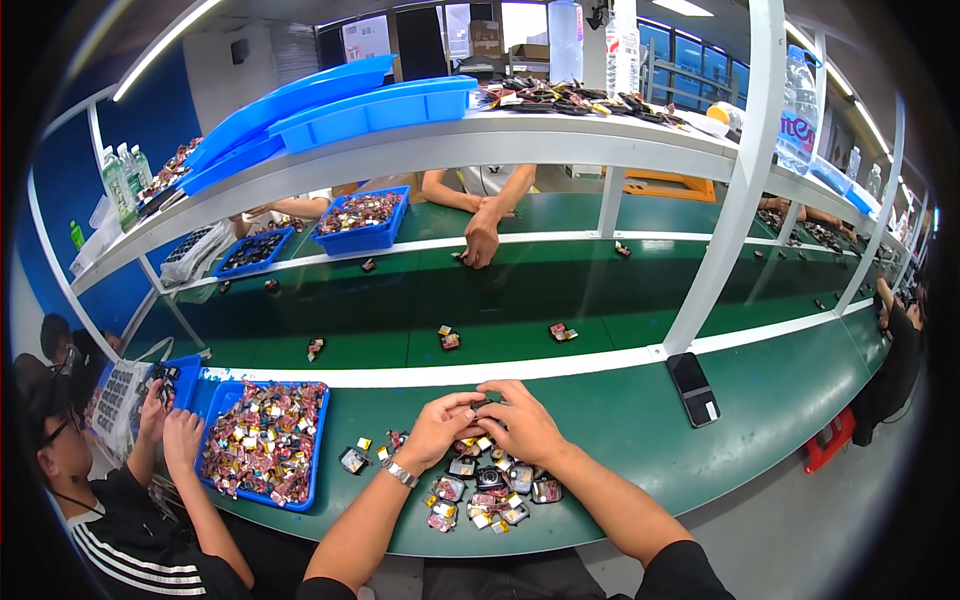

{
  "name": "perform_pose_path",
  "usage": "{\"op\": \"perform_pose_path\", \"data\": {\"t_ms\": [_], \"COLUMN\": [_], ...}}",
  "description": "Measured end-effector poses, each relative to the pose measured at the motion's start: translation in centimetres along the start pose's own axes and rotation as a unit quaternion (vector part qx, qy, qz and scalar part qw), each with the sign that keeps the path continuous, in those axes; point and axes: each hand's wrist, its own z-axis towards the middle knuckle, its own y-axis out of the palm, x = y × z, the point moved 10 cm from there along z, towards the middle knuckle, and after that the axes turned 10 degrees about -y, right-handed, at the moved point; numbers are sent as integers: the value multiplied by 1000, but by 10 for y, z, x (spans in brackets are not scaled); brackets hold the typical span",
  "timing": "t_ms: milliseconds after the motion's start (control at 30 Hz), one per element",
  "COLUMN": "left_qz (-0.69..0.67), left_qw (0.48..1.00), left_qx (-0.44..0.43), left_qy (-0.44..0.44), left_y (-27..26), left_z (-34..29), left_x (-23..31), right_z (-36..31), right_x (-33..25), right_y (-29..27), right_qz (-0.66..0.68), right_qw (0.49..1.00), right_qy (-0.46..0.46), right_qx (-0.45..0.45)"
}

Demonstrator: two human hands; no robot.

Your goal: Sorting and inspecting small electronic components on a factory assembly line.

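My left hand (438, 430), with a metal watch on its wrist, and my right hand (528, 430) meet above the green bench. Their fingers close together around a small dark part (484, 406), mostly hidden by the fingertips. Just below them lies a loose pile of small electronic assemblies (488, 478), with black casings, reddish circuit pieces and white and yellow tabs. One more assembly (354, 460) sits left of my left wrist, apart from the pile.
A blue tray of reddish parts (318, 440) stands to the left, beside a seated co-worker (110, 500). A phone (692, 388) lies to the right near a white post (735, 180). Past a white rail, several assemblies sit on the green belt (500, 315); a co-worker's hand (481, 240) reaches there.
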Motion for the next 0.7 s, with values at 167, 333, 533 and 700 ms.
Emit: {"op": "perform_pose_path", "data": {"t_ms": [167, 333, 533, 700], "left_qz": [39, -10, -1, -1], "left_qw": [999, 1000, 1000, 1000], "left_qx": [20, -5, -1, 2], "left_qy": [7, 15, 4, 5], "left_y": [4, 5, 2, 2], "left_z": [-1, -2, -2, 0], "left_x": [4, 3, 1, 1], "right_z": [-4, -3, 1, -2], "right_x": [9, 4, -6, -7], "right_y": [-1, -2, -6, -7], "right_qz": [65, 28, -10, -24], "right_qw": [998, 999, 999, 998], "right_qy": [22, 20, -29, -26], "right_qx": [11, 24, 37, 54]}}
